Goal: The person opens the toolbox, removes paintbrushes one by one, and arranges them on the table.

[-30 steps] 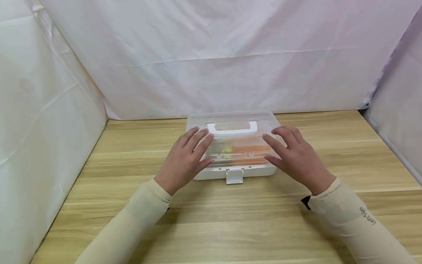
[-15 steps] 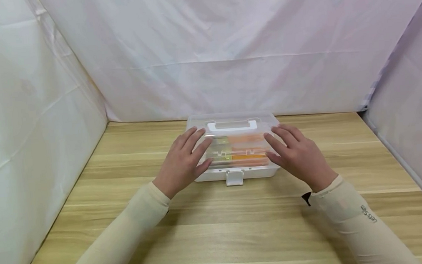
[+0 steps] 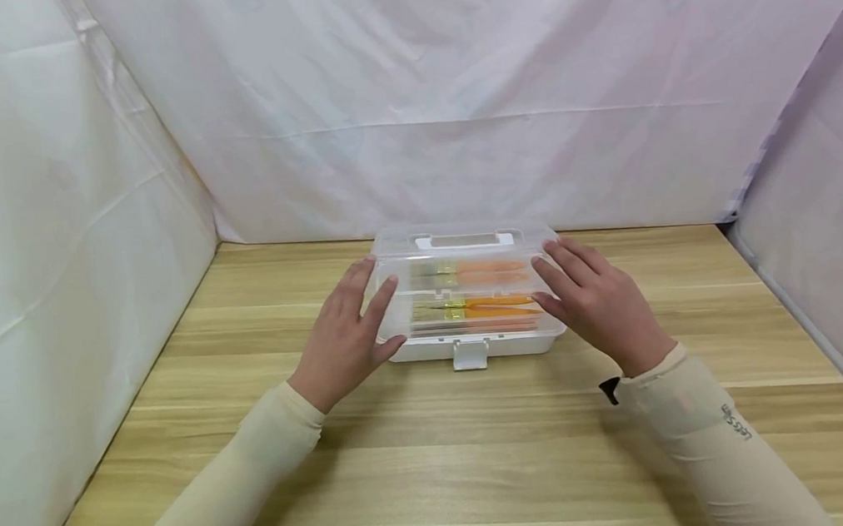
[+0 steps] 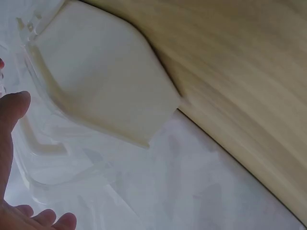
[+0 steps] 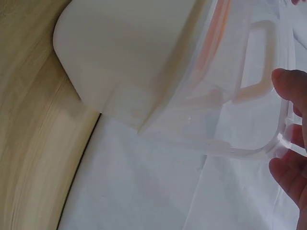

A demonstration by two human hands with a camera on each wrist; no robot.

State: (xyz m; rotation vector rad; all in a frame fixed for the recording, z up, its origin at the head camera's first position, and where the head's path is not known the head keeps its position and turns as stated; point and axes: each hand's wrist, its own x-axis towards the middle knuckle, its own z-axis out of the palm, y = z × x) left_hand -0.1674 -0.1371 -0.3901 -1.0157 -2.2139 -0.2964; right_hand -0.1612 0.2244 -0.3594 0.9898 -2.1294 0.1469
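Observation:
A white storage box with a clear lid sits at the back of the table. Its front latch hangs down. The lid's front edge seems partly raised from the base. Several paintbrushes with orange handles lie inside, partly seen through the plastic. My left hand is at the lid's left side, fingers spread; contact is unclear. At the right side, my right hand has its fingertips against the lid's edge. In the right wrist view, fingers are beside the lid's rim, near the white handle.
The wood-grain tabletop spreads out in front of the box. A white cloth backdrop stands directly behind it. More white cloth hangs at the left and right sides.
The lid's front edge and handle have shifted up and back against the base. My left hand has moved outward to the left, fingers wider. My right hand has hardly moved.

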